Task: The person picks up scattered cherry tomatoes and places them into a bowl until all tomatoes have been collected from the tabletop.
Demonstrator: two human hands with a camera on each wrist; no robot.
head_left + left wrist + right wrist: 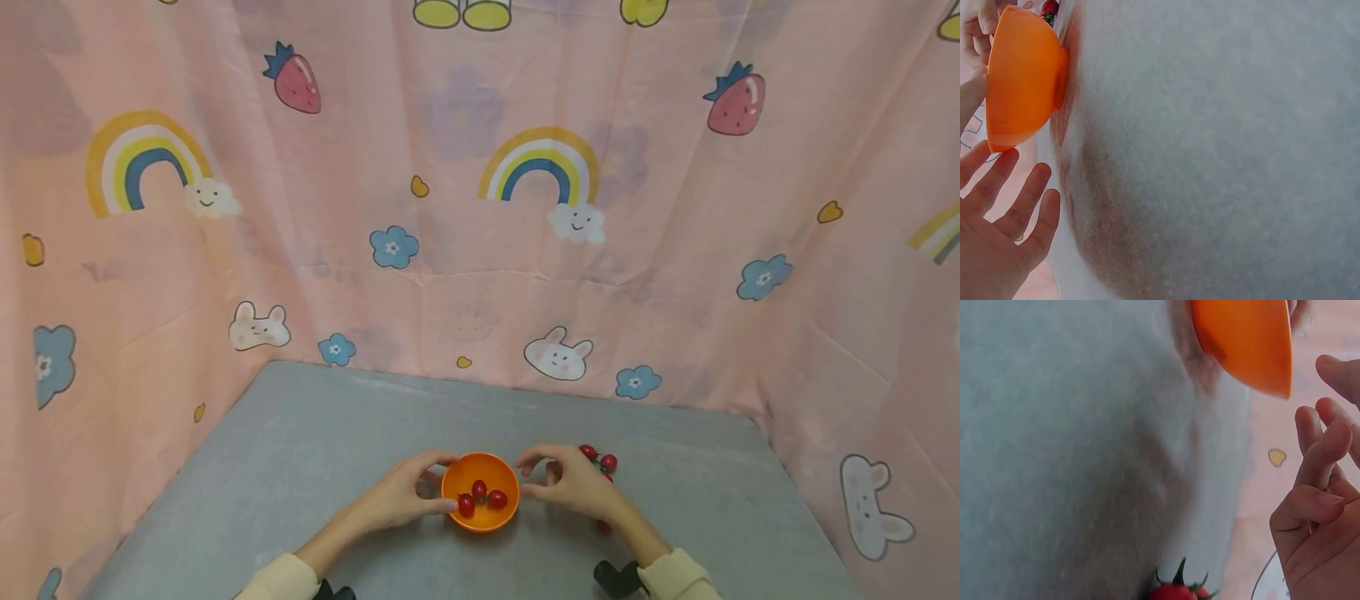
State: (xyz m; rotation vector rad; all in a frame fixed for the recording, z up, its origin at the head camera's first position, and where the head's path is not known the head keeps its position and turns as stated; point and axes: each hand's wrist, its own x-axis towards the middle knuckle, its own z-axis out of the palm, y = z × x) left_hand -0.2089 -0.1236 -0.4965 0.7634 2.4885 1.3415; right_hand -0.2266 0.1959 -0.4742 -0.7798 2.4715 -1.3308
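At six o'clock in the head view, an orange bowl (491, 471) is gripped from nine o'clock by the left hand (405, 492); left wrist: fingertips (1005, 161) are seen against it; right wrist: the right hand (1322, 512) is seen, fingers released.

A person wears a pale cream fabric left sleeve (283, 577) and matching right sleeve (678, 577), with a black, blunt-ended device (618, 579) beside each.

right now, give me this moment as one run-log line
left hand: touching orange bowl; right hand: beside bowl, holding nothing; bowl: three red tomatoes inside; more tomatoes: on grey table
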